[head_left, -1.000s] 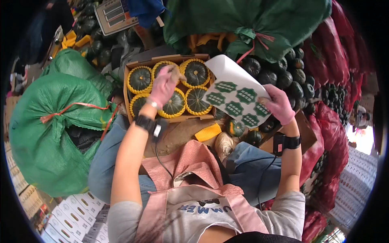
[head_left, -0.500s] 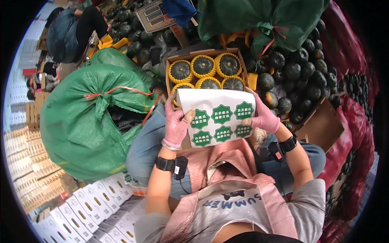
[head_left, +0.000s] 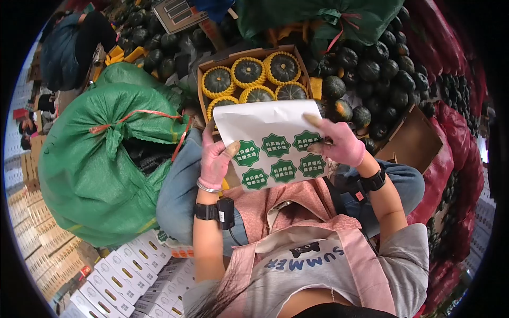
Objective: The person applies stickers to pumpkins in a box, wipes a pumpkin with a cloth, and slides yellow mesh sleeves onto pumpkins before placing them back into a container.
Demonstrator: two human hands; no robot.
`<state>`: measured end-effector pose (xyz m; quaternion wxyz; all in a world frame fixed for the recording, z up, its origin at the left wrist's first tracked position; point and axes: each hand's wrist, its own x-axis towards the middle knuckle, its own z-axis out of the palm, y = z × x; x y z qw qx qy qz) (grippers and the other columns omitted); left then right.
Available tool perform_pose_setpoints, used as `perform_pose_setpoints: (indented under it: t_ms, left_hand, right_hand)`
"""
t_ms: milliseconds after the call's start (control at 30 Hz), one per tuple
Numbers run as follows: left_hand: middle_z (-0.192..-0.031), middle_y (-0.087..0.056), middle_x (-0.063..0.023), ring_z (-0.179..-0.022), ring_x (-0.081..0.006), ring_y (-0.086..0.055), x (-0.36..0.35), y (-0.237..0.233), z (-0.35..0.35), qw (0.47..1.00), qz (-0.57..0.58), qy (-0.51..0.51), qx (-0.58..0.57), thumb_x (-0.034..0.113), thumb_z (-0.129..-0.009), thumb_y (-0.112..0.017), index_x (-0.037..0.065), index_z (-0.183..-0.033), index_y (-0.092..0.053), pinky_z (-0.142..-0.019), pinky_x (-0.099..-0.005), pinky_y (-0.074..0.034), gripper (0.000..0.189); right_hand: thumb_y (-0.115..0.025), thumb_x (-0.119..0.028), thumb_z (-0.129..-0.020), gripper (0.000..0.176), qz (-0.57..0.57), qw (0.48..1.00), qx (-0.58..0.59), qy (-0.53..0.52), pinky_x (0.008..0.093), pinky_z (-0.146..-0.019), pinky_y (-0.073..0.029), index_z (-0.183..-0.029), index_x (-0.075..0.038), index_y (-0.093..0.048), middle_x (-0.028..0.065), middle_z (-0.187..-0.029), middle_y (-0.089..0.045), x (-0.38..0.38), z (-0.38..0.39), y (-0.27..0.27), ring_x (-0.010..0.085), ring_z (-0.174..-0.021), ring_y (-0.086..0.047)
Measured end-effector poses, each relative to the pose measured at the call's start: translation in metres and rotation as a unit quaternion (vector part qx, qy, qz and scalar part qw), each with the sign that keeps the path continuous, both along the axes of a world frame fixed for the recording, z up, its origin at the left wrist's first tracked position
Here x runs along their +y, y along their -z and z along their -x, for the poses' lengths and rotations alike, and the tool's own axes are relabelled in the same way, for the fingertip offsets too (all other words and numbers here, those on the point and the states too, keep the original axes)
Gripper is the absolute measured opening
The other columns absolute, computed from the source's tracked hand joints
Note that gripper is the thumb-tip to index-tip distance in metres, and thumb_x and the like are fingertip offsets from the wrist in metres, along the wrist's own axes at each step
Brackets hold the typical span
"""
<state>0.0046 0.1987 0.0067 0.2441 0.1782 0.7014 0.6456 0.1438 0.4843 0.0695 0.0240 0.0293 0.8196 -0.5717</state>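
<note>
A white sheet of green stickers [head_left: 281,170] is held up over my lap, tilted, with its blank upper part bent over. My left hand [head_left: 215,161], in a pink glove with bare fingertips, grips its left edge, thumb in front. At the right edge is my right hand [head_left: 342,142], gloved alike; its thumb lies over the upper right sticker and its fingertips are near the sheet's top corner. Just beyond stands an open cardboard box [head_left: 202,87] of dark green squashes [head_left: 248,71] in yellow foam nets. The sheet hides the box's near side.
A large green sack [head_left: 90,175] stands at my left. Loose squashes [head_left: 371,71] pile up beyond and to the right, beside an open carton [head_left: 411,140]. White boxes [head_left: 114,281] line the lower left. A scale [head_left: 177,15] and another person [head_left: 69,50] are at the back.
My right hand's fingers have come up and around to the sheet's upper right edge. The sheet has tilted, and its blank upper part shows more. The whole view has shifted slightly.
</note>
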Motion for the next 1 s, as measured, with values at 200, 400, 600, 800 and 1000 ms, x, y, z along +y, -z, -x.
perform_pose_setpoints:
  t_ms: [200, 400, 600, 800, 1000]
  left_hand:
    - [-0.146, -0.025, -0.0139, -0.129, -0.0219, -0.034, -0.003, 0.028, -0.004, 1.0, 0.016, -0.016, -0.003, 0.018, -0.085, -0.066, -0.001, -0.095, -0.069, -0.101, -0.03, -0.033, 0.023]
    - [-0.145, -0.028, -0.0125, -0.128, -0.0202, -0.036, 0.011, 0.004, -0.003, 0.998, -0.039, -0.058, 0.0, 0.022, -0.088, -0.063, -0.003, -0.093, -0.069, -0.097, -0.0281, -0.036, 0.026]
    - [-0.139, -0.042, -0.0067, -0.114, -0.0062, -0.044, 0.026, -0.015, -0.005, 0.967, -0.149, -0.103, -0.178, 0.015, -0.091, -0.055, 0.002, -0.123, -0.057, -0.094, -0.0184, -0.034, 0.034]
    - [-0.103, -0.063, -0.0003, -0.083, -0.0029, -0.052, 0.007, 0.002, 0.007, 0.94, -0.127, -0.116, -0.296, 0.023, -0.095, -0.051, 0.004, -0.116, -0.061, -0.074, -0.0176, -0.043, 0.03]
    - [-0.081, -0.061, 0.0039, -0.072, -0.0031, -0.052, 0.001, 0.018, 0.003, 0.965, -0.064, -0.043, -0.252, 0.016, -0.089, -0.061, 0.003, -0.089, -0.064, -0.067, -0.0173, -0.043, 0.014]
  right_hand:
    - [-0.068, 0.0, -0.073, 0.037, -0.05, 0.995, -0.077, 0.044, 0.0302, -0.071, -0.05, -0.109, -0.004, -0.059, 0.0133, -0.088, -0.065, -0.008, 0.003, 0.004, 0.0248, -0.078, -0.066]
    - [-0.067, -0.011, -0.078, 0.013, -0.131, 0.989, 0.052, -0.043, 0.0295, -0.064, -0.047, -0.084, 0.001, -0.063, 0.0143, -0.08, -0.062, 0.006, 0.009, 0.008, 0.0234, -0.068, -0.06]
    - [-0.069, -0.012, -0.079, 0.016, 0.133, 0.988, 0.046, -0.071, 0.0284, -0.062, -0.045, -0.077, 0.002, -0.062, 0.0079, -0.076, -0.061, 0.0, 0.004, 0.021, 0.0155, -0.071, -0.057]
    - [-0.071, -0.01, -0.079, 0.027, 0.306, 0.936, -0.119, 0.126, 0.0231, -0.074, -0.047, -0.101, 0.0, -0.058, 0.0047, -0.098, -0.058, -0.018, 0.018, 0.022, 0.0087, -0.088, -0.055]
    - [-0.061, -0.004, -0.086, 0.024, 0.191, 0.975, -0.092, 0.063, 0.0234, -0.078, -0.046, -0.109, 0.003, -0.058, 0.007, -0.106, -0.057, -0.005, 0.016, 0.037, 0.0111, -0.092, -0.056]
